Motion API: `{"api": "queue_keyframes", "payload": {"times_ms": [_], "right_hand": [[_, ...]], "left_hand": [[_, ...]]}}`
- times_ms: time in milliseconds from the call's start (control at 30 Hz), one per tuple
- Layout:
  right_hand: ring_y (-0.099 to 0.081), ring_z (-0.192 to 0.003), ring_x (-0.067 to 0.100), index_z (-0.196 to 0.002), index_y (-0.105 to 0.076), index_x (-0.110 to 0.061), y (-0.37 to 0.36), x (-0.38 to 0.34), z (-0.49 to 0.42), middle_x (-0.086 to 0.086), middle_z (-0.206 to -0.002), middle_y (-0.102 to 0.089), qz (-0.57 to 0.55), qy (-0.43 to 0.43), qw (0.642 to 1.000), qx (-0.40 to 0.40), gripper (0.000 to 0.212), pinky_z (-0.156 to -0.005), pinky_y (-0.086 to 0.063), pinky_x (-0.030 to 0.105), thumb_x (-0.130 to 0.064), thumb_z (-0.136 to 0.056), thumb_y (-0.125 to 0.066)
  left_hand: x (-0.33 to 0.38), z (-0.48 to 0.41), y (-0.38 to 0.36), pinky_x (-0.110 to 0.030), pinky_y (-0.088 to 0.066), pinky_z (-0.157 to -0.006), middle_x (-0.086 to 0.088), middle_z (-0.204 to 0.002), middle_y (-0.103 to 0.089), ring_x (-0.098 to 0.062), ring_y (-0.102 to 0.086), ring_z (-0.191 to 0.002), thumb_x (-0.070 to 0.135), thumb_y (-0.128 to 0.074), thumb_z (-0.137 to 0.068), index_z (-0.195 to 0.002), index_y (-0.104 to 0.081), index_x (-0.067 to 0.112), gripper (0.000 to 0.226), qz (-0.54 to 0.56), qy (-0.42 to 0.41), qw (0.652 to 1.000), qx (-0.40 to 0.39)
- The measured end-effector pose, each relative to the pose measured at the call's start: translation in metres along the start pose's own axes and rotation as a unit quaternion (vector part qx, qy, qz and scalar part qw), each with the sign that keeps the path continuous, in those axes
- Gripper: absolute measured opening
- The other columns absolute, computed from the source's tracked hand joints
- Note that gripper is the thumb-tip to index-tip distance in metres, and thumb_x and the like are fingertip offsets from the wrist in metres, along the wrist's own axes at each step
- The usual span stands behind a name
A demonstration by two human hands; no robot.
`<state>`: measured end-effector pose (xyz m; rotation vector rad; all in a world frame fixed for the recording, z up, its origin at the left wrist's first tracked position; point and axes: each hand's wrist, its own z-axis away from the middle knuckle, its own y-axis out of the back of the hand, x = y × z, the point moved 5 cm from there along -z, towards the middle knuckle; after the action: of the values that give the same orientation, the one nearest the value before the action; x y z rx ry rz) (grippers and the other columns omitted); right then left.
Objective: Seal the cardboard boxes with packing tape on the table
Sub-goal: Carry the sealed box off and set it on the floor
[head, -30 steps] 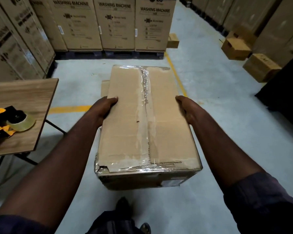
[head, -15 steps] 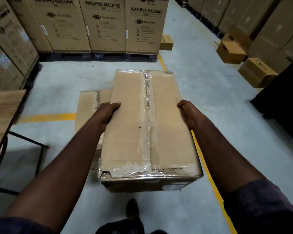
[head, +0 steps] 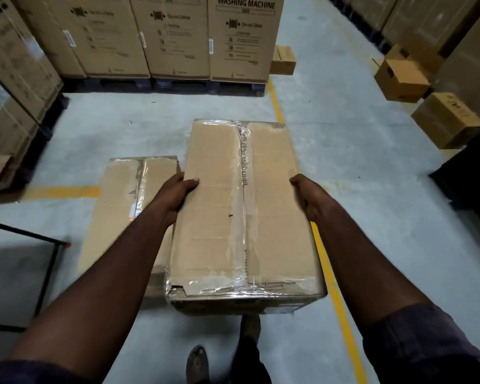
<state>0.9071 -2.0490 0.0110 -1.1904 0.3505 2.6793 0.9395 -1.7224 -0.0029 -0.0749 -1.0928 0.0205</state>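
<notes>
Cardboard box (head: 244, 217), taped along its seam and ends, is held above the warehouse floor, with the left hand (head: 178, 196) and right hand (head: 306, 196) gripping its long sides. A second taped box (head: 122, 206) lies on the floor beside it. Both look sealed.

The big brown box (head: 219, 217) is hanging flat in the air, with clear tape (head: 243, 212) running down its shut top. A second taped box (head: 117, 212) is lying on the floor (head: 122, 128), just left of it and lower down.
</notes>
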Motion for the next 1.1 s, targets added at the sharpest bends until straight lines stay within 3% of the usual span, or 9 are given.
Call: {"api": "queue_keyframes", "payload": {"times_ms": [133,233,333,400,500,633,800,933,1100], "right_hand": [[-0.048,-0.031,0.004,-0.070,-0.049,-0.018,0.009,-0.016,-0.043,-0.008,-0.039,-0.052,0.021,0.009,1.000,-0.011,0.035,-0.034,-0.033,0.015,-0.027,-0.104,-0.046],[-0.052,-0.058,0.013,-0.076,-0.055,-0.019,0.007,-0.020,-0.079,-0.003,-0.057,-0.059,0.032,0.006,0.999,-0.020,0.030,-0.054,-0.039,0.027,-0.031,-0.103,-0.047],[-0.040,-0.059,0.014,-0.070,-0.049,-0.021,0.000,-0.018,-0.101,-0.007,-0.046,-0.052,0.061,0.012,0.998,-0.025,0.035,-0.053,-0.030,0.029,-0.031,-0.103,-0.047],[-0.039,-0.059,0.012,-0.072,-0.048,-0.021,-0.003,-0.017,-0.115,-0.004,-0.055,-0.050,0.078,0.025,0.996,-0.022,0.034,-0.052,-0.028,0.028,-0.030,-0.104,-0.046],[-0.053,-0.073,0.013,-0.099,-0.060,-0.018,-0.014,-0.008,-0.135,-0.003,-0.080,-0.057,0.079,0.027,0.995,-0.050,0.018,-0.058,-0.036,0.024,-0.030,-0.104,-0.048],[-0.067,-0.096,0.020,-0.127,-0.060,-0.008,-0.031,0.009,-0.156,0.006,-0.113,-0.070,0.072,0.047,0.994,-0.064,0.037,-0.076,-0.050,0.027,-0.029,-0.097,-0.061],[-0.071,-0.100,0.022,-0.123,-0.065,-0.010,-0.059,0.027,-0.175,0.005,-0.112,-0.074,0.078,0.036,0.994,-0.065,0.067,-0.093,-0.056,0.037,-0.050,-0.071,-0.073],[-0.073,-0.097,0.022,-0.118,-0.069,-0.013,-0.078,0.050,-0.195,0.001,-0.107,-0.076,0.082,0.013,0.995,-0.064,0.078,-0.094,-0.057,0.042,-0.061,-0.057,-0.076],[-0.072,-0.098,0.022,-0.121,-0.067,-0.013,-0.097,0.067,-0.209,0.003,-0.109,-0.075,0.081,-0.008,0.995,-0.060,0.049,-0.094,-0.057,0.042,-0.043,-0.083,-0.076]], "left_hand": [[0.001,-0.025,-0.023,-0.036,-0.061,-0.077,-0.010,-0.113,-0.074,-0.026,-0.072,-0.099,0.014,-0.061,-0.098,-0.125,-0.065,0.013,0.027,0.021,0.000,0.999,0.040],[-0.001,-0.042,-0.034,-0.030,-0.060,-0.067,-0.007,-0.113,-0.074,-0.022,-0.073,-0.096,0.016,-0.061,-0.099,-0.128,-0.063,0.015,0.029,0.030,0.001,0.998,0.059],[-0.009,-0.057,-0.034,-0.032,-0.060,-0.075,-0.006,-0.116,-0.073,-0.023,-0.072,-0.102,0.017,-0.062,-0.099,-0.132,-0.062,0.016,0.033,0.026,0.003,0.996,0.085],[-0.016,-0.069,-0.032,-0.035,-0.059,-0.080,-0.007,-0.118,-0.073,-0.024,-0.071,-0.104,0.019,-0.062,-0.098,-0.133,-0.061,0.016,0.035,0.020,0.008,0.994,0.103],[-0.025,-0.084,-0.029,-0.037,-0.058,-0.086,-0.006,-0.119,-0.072,-0.023,-0.071,-0.104,0.019,-0.062,-0.099,-0.134,-0.061,0.014,0.035,-0.011,0.008,0.993,0.117],[-0.041,-0.104,-0.014,-0.042,-0.054,-0.097,-0.004,-0.117,-0.073,-0.023,-0.070,-0.106,0.021,-0.062,-0.098,-0.133,-0.062,0.014,0.036,-0.048,0.011,0.989,0.141],[-0.062,-0.125,0.009,-0.040,-0.053,-0.100,-0.003,-0.117,-0.072,-0.022,-0.069,-0.107,0.016,-0.062,-0.097,-0.132,-0.064,0.017,0.035,-0.054,0.033,0.983,0.174],[-0.076,-0.141,0.024,-0.037,-0.051,-0.103,-0.004,-0.122,-0.070,-0.021,-0.067,-0.111,0.010,-0.062,-0.096,-0.135,-0.062,0.016,0.039,-0.065,0.037,0.975,0.210],[-0.088,-0.161,0.036,-0.024,-0.044,-0.097,0.005,-0.121,-0.063,-0.017,-0.061,-0.110,0.009,-0.061,-0.097,-0.140,-0.057,0.015,0.043,-0.120,0.046,0.966,0.226]]}}
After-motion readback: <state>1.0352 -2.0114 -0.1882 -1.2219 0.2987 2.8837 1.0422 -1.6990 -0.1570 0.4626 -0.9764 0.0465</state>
